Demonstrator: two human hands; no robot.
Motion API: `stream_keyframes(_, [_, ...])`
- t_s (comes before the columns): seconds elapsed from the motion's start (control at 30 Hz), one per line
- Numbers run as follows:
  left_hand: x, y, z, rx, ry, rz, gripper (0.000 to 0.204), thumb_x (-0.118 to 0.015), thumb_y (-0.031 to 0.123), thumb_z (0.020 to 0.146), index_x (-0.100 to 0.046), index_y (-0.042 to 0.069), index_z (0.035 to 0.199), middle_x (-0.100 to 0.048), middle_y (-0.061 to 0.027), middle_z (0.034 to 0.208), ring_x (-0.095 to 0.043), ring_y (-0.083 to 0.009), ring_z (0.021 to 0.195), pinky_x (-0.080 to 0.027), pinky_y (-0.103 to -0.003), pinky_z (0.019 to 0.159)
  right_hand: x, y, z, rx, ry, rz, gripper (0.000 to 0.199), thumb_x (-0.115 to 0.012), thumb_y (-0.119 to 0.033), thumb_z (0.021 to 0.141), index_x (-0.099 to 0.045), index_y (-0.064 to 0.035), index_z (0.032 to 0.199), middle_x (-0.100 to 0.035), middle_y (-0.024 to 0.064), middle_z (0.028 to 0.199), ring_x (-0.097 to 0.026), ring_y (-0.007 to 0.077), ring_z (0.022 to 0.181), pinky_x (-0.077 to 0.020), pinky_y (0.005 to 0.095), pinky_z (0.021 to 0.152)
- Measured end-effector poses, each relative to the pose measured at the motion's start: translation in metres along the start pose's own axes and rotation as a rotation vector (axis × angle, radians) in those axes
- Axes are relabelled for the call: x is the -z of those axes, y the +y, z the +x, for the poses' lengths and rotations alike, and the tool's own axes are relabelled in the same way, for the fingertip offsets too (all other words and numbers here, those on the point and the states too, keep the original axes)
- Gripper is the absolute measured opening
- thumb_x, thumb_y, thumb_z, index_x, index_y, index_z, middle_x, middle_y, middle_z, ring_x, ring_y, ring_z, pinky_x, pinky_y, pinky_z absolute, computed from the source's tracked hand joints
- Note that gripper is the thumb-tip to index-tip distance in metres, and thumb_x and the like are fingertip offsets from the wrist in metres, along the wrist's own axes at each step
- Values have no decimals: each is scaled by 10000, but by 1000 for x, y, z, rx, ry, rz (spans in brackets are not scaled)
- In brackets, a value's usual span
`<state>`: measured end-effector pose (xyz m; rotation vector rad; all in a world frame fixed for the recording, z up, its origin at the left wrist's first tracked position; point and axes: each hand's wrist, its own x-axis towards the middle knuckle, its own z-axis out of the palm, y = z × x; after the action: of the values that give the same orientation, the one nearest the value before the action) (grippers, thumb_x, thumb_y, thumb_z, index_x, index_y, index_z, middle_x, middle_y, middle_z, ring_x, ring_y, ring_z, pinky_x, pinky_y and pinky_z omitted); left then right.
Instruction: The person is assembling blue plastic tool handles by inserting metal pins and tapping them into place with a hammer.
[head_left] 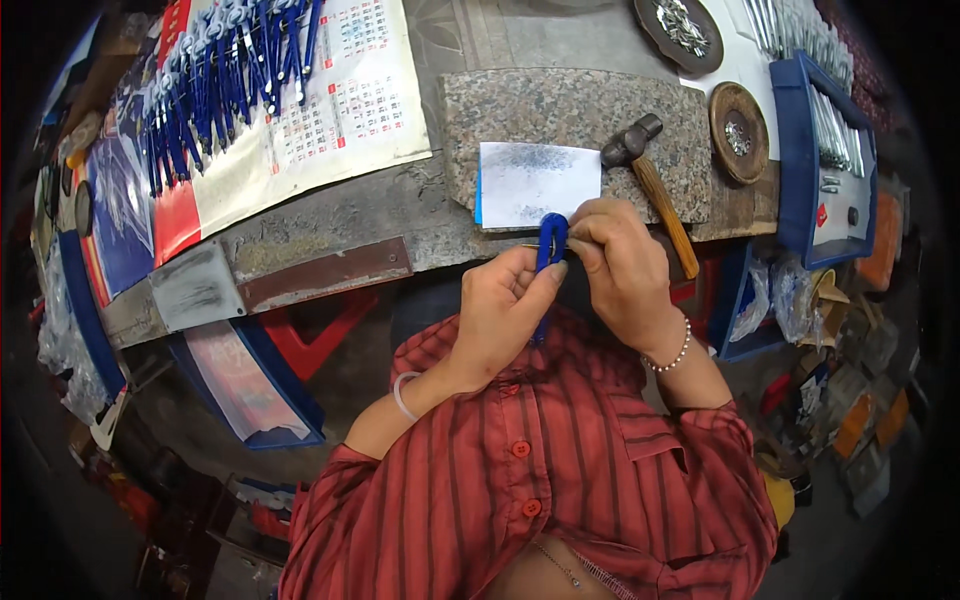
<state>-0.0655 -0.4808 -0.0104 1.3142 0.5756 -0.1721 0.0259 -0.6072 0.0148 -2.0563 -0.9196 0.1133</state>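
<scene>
Before my chest, at the bench's near edge, my left hand (508, 312) pinches a blue looped piece (551, 235) between thumb and fingers. Its rounded loop points up, and a narrow blue part hangs below my thumb. My right hand (622, 262) is closed at the loop's right side, fingertips pressed together; whatever lies between them is too small to make out. Just beyond my hands, a white sheet of paper (540, 185) with dark specks lies on a speckled stone slab (575, 100). A hammer (655, 190) rests on the slab, its wooden handle reaching over the near edge.
Many blue pieces with silvery tops (225, 75) lie on a calendar sheet (360, 110) at left. Right of the slab are a bowl of small metal parts (738, 132), another bowl (680, 32) and a blue tray (795, 180) with metal pieces. A blue bin (250, 385) sits below the bench.
</scene>
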Motion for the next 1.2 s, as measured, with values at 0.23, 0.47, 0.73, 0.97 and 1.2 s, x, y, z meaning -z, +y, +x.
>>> stream_keyframes(0.23, [2,1,0,28,-28,-52,150,-628,103,857,-595,-7,761,-426,69,524,-337,8,500,-265,-206,418,-3,9,15,154,-60,-217,194,-643,23,752,-539,-19,910,-585,124,898,-601,263,674,-480,334,537])
stream_keyframes(0.47, [3,3,1,12,-22,-27,144,-631,101,850,-598,-12,766,-429,64,522,-340,2,498,-267,-212,417,-3,9,18,212,-112,-311,218,-665,21,726,-540,-12,902,-583,120,902,-606,252,659,-486,331,520])
stream_keyframes(0.73, [4,6,2,20,-36,-7,144,-631,104,851,-605,-17,776,-447,52,529,-353,-1,507,-284,-213,423,0,8,21,169,-165,-289,203,-656,16,739,-544,-16,906,-580,112,903,-609,261,661,-489,335,528])
stream_keyframes(0.97, [5,6,1,18,-53,1,133,-631,87,869,-597,-1,775,-448,88,585,-338,16,536,-264,-183,447,4,6,26,128,-236,-279,193,-625,22,754,-540,-21,922,-570,109,918,-602,270,666,-487,347,540])
stream_keyframes(1.2, [5,6,1,35,-60,-2,120,-628,75,868,-602,-3,780,-445,88,578,-339,16,533,-259,-184,443,12,0,26,118,-234,-334,182,-626,1,751,-538,-25,908,-567,108,922,-602,273,685,-496,346,568])
